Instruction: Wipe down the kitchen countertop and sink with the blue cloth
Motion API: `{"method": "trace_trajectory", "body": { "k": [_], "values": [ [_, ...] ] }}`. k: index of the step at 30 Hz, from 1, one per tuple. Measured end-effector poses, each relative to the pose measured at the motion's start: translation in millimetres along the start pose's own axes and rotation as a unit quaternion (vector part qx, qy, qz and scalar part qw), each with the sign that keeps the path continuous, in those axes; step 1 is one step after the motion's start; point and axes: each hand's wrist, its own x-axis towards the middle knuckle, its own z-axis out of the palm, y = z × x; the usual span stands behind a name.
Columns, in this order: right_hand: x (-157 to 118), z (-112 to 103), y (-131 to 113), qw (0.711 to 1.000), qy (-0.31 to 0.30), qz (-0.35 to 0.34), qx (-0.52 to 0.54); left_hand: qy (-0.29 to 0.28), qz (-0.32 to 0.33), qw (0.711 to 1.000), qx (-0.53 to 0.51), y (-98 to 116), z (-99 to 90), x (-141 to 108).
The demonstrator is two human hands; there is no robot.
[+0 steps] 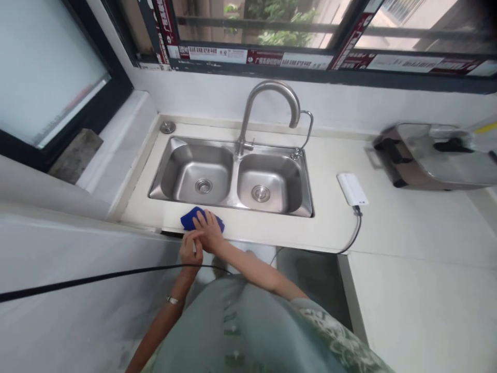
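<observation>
A blue cloth [189,219] lies bunched on the front strip of the countertop, just below the left basin. My right hand [209,231] rests over it with the fingers bent onto the fabric, holding it against the counter. Close beside, at the counter's front edge, my left hand [191,250] has its fingers bent and its thumb apart. Its fingertips come near or touch the right hand; nothing shows in it. A black cable [135,270] crosses at the left wrist, which wears a band [172,300].
Behind the cloth is a double steel sink [234,181] with a curved faucet [272,85]. To the right, a white power bank [352,189] has a cable hanging over the counter edge. An electric pan with a glass lid [435,155] stands far right. A drain stopper [167,127] sits back left.
</observation>
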Motion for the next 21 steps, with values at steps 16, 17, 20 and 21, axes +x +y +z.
{"method": "trace_trajectory", "body": {
  "k": [16,17,20,21],
  "values": [
    [-121,-44,147,0.955,0.149,0.039,0.254,-0.201,0.012,0.979,-0.043,57,108.8,4],
    [-130,-49,157,0.938,0.178,0.068,0.291,-0.216,0.021,0.976,-0.012,66,115.7,4],
    [-161,-59,179,0.876,0.291,0.176,0.343,-0.259,0.045,0.959,0.105,94,136.4,4],
    [-173,-62,185,0.856,0.324,0.209,0.344,-0.276,0.050,0.950,0.139,103,143.2,3]
  ]
}}
